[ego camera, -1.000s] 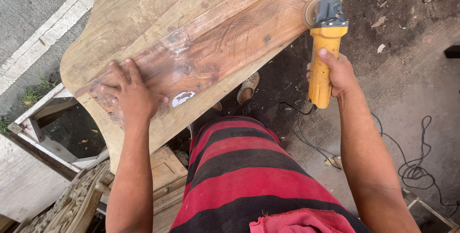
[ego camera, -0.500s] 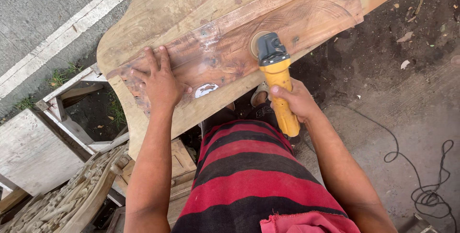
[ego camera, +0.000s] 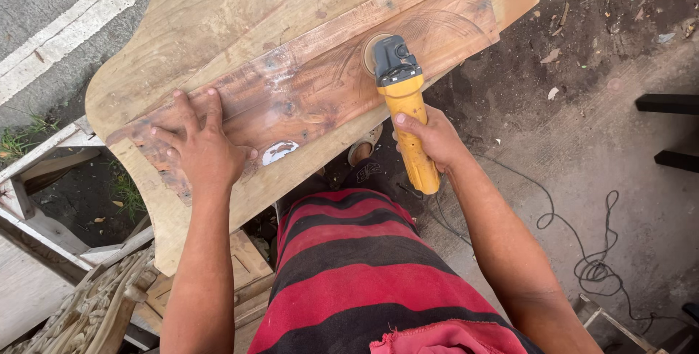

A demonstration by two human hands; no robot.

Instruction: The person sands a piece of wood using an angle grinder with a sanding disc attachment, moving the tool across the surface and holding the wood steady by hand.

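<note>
A: Right hand [ego camera: 435, 138]?
B: Fingers wrapped round the yellow angle grinder [ego camera: 405, 103], centre frame, its disc on the reddish plank [ego camera: 306, 84].
A: Left hand [ego camera: 204, 148]?
B: Flat, fingers spread wide, pressing the plank's lower-left end. The plank lies across the pale wooden panel [ego camera: 218, 12].

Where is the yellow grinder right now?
In the head view, the yellow grinder is right of centre, gripped by the right hand, its disc on the reddish plank.
</note>
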